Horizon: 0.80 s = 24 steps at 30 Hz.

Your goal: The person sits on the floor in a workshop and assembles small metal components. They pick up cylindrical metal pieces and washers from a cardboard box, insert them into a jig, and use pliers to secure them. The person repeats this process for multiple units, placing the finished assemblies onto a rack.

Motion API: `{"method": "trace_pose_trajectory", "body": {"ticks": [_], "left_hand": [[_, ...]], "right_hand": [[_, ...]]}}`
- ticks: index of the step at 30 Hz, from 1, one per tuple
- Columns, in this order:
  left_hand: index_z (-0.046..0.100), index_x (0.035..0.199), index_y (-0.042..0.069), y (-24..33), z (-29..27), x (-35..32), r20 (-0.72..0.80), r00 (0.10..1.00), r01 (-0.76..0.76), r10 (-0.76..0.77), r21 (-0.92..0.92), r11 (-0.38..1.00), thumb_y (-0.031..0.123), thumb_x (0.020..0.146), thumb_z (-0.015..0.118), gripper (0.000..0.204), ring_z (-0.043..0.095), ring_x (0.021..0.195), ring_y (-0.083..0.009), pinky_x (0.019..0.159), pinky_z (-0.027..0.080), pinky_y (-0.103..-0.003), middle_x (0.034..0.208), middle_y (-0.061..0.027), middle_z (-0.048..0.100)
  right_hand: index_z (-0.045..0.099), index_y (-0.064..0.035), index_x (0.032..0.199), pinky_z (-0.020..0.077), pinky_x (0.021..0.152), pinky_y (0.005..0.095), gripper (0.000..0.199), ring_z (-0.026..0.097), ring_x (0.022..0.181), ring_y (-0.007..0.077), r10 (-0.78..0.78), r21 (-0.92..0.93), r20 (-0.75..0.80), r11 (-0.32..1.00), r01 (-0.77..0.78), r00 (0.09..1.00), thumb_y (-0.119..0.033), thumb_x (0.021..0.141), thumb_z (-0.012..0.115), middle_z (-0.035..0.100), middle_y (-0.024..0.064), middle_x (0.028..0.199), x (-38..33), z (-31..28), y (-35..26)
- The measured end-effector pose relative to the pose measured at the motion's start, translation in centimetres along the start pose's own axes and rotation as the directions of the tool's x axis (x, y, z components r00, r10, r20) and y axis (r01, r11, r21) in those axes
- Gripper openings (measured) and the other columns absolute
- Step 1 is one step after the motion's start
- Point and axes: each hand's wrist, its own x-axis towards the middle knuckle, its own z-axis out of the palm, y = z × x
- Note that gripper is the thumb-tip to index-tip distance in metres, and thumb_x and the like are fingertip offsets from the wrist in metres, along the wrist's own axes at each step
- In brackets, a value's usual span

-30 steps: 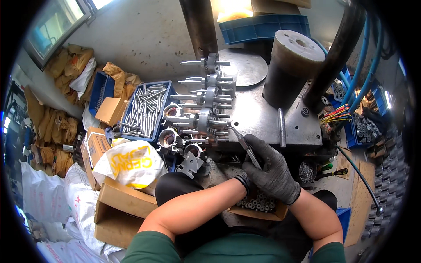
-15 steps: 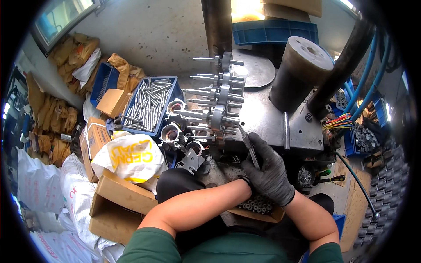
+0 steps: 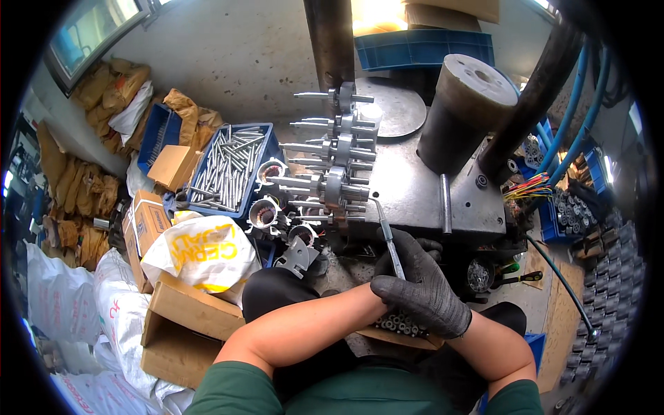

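Both my forearms reach to the middle, where dark gloves overlap. My right hand (image 3: 432, 294), in a dark grey glove, is closed round a slender metal tool (image 3: 389, 242) with a bent, thin tip, like tweezers. The tip points up and left, beside a row of grey metal rotor cores on shafts (image 3: 337, 185) at the edge of a steel machine bed (image 3: 408, 183). My left hand (image 3: 430, 246) is mostly hidden behind the right one; its fingers cannot be made out clearly. Below the hands sits a cardboard box of small metal cylinders (image 3: 402, 324).
A blue crate of metal shafts (image 3: 232, 166) and several motor housings (image 3: 264, 213) stand left of the rotors. A thick steel cylinder (image 3: 467, 114) rises from the bed. Cardboard boxes (image 3: 187, 304) and white sacks (image 3: 121, 290) lie at left; stacked metal parts (image 3: 609, 297) at right.
The view has shifted a little. My right hand has turned and lowered slightly, its thumb now pointing left, and the tool is more upright with more of it showing.
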Motion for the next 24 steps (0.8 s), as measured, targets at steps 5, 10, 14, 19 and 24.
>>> {"method": "trace_pose_trajectory", "body": {"ticks": [5,10,14,19,24], "left_hand": [[0.056,0.127,0.006,2.2,1.6,-0.6,-0.063,0.997,-0.033,0.047,0.211,0.977,0.020,0.102,0.062,0.029,0.065,0.105,-0.0174,0.091,0.056,-0.033,0.111,-0.0092,0.065],[0.058,0.114,0.006,3.0,-0.1,0.4,0.016,0.991,-0.133,0.133,0.022,0.991,0.016,0.099,0.066,0.020,0.064,0.091,-0.0146,0.082,0.056,-0.029,0.098,-0.0060,0.064],[0.059,0.111,0.010,4.2,-0.5,0.0,-0.001,0.989,-0.150,0.150,-0.034,0.988,0.016,0.096,0.067,0.018,0.060,0.083,-0.0129,0.073,0.050,-0.027,0.091,-0.0019,0.061],[0.060,0.115,0.009,5.8,0.9,-1.0,0.035,0.993,-0.108,0.113,-0.115,0.987,0.012,0.094,0.065,0.022,0.060,0.083,-0.0135,0.073,0.049,-0.028,0.093,-0.0034,0.062],[0.060,0.114,0.008,5.1,0.7,-0.5,-0.019,0.994,-0.112,0.111,-0.087,0.990,0.012,0.095,0.066,0.021,0.061,0.085,-0.0150,0.075,0.051,-0.030,0.095,-0.0048,0.062]], "right_hand": [[0.032,-0.0071,0.157,0.0515,0.085,0.0299,0.091,0.059,0.096,0.0143,0.071,0.267,-0.038,0.962,-0.058,0.997,-0.026,0.082,0.081,0.060,0.0088,0.109,-2.4,-2.9,-0.5],[0.029,-0.0122,0.159,0.0512,0.087,0.0295,0.086,0.058,0.095,0.0122,0.084,0.289,-0.186,0.957,-0.027,0.979,-0.015,0.087,0.075,0.060,0.0044,0.103,-3.9,-7.8,-0.9],[0.032,-0.0080,0.157,0.0511,0.087,0.0307,0.087,0.058,0.095,0.0128,0.031,0.040,-0.275,0.999,-0.020,0.961,-0.018,0.084,0.079,0.059,0.0037,0.102,-4.7,-10.2,1.0],[0.044,0.0005,0.146,0.0532,0.092,0.0381,0.079,0.064,0.106,0.0234,-0.275,-0.522,-0.240,0.845,0.115,0.931,-0.019,0.081,0.083,0.065,0.0143,0.115,-5.7,-11.7,3.3],[0.051,0.0018,0.140,0.0534,0.095,0.0415,0.072,0.067,0.110,0.0335,-0.306,-0.637,-0.252,0.766,0.081,0.918,-0.016,0.077,0.082,0.064,0.0216,0.119,-6.2,-11.8,2.7]]}}
